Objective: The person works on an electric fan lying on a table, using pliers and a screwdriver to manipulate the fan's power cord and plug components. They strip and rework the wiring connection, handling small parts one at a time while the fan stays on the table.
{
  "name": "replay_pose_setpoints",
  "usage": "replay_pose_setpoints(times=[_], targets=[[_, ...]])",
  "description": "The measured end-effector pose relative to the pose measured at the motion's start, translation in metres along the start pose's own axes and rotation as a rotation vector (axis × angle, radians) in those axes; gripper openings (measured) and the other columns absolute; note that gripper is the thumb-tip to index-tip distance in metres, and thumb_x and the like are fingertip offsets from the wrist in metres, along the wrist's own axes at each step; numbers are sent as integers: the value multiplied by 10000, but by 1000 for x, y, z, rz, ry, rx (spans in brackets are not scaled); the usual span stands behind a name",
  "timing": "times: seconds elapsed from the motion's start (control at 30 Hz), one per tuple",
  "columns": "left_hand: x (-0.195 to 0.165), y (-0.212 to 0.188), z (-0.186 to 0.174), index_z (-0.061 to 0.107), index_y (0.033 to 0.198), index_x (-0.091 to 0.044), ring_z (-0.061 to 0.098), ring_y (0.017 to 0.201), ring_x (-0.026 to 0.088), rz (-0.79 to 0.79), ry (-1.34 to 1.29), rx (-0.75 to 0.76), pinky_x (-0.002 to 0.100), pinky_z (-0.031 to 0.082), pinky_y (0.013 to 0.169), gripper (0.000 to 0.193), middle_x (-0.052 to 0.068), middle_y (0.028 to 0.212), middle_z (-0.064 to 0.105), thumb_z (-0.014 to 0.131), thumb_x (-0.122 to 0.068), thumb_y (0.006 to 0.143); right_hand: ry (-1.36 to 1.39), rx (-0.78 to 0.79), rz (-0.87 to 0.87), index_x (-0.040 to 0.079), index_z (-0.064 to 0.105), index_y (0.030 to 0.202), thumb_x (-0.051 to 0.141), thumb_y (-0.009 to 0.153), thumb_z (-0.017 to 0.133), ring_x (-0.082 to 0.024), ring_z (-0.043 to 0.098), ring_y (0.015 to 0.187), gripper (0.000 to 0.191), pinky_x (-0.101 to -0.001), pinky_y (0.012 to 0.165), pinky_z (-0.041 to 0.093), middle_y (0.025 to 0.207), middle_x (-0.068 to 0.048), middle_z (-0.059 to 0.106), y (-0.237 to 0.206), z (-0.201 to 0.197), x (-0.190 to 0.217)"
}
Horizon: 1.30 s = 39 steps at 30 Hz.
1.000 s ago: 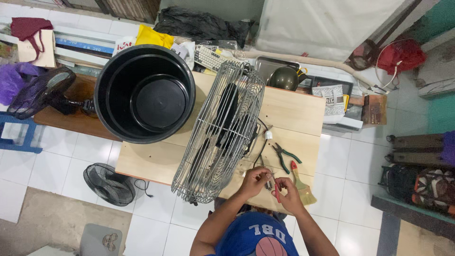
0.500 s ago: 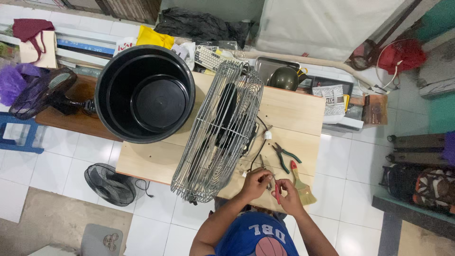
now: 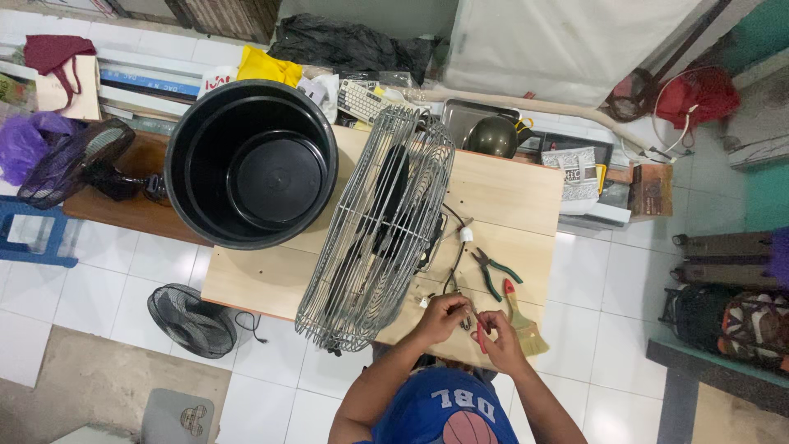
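While L hand point(image 3: 442, 316) & R hand point(image 3: 501, 341) pinch it, thin wire point(image 3: 454, 261) curls.

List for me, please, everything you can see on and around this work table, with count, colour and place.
fan cage: one, grey wire, lying across the middle of the table
table: one, pale wood, centre
bucket: one, black, on the table's far left corner
pliers: one pair, green handles, right of the fan cage
brush: one, red handle, near edge beside the pliers
helmet: one, olive green, behind the table
keyboard: one, white, behind the bucket
floor fan: one, black, on the tiles left of the table
left hand: at the near edge, fingers on a small part and wires
right hand: beside it, pinching something small and red
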<state>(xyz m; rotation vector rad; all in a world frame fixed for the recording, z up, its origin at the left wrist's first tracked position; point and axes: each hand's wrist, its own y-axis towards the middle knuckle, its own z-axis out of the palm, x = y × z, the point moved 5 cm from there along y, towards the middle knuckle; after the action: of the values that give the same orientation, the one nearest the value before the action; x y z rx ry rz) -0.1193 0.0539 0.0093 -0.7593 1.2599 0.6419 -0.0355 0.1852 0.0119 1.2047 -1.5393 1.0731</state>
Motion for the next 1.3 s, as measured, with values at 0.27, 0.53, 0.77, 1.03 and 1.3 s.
replay_pose_setpoints(times=[0.27, 0.53, 0.77, 1.03, 1.3], targets=[[3, 7, 1, 735, 1035, 12, 559, 739, 44, -158, -145, 186, 242, 451, 649, 129, -13, 822, 669, 674, -89, 980, -283, 18, -181, 45, 621, 1102, 81, 764, 823, -239, 607, 927, 395, -353, 826, 508, 1001, -88, 642, 11, -14, 13], [-7, 11, 6, 730, 1061, 19, 642, 829, 56, -217, -225, 322, 237, 510, 744, 146, 9, 907, 724, 651, -65, 971, -533, 66, -171, 89, 686, 1031, 101, 653, 880, -307, 550, 1080, 425, -400, 850, 517, 1096, -61, 694, 23, -25, 20], [-6, 12, 4, 747, 1063, 14, 632, 834, 51, -150, -133, 371, 233, 496, 745, 155, 4, 912, 716, 643, -57, 973, -584, 30, -262, 88, 669, 1084, 94, 668, 865, -333, 536, 1121, 460, -373, 806, 540, 1096, -81, 672, 29, -25, 26], [-12, 2, 3, 733, 1005, 13, 529, 677, 44, -41, 56, 157, 257, 435, 600, 118, 30, 755, 639, 715, -89, 948, -204, 25, -273, 52, 626, 1120, 34, 767, 792, -251, 585, 1036, 391, -358, 932, 471, 1072, -94, 631, 20, -20, 26], [-29, -12, 5, 694, 987, -48, 689, 726, 262, 382, 468, -88, 345, 541, 636, 109, 108, 856, 675, 730, -131, 924, -32, 58, 145, 38, 678, 953, 118, 828, 800, -111, 556, 728, 192, -266, 696, 491, 771, 0, 632, -12, -15, 4]])
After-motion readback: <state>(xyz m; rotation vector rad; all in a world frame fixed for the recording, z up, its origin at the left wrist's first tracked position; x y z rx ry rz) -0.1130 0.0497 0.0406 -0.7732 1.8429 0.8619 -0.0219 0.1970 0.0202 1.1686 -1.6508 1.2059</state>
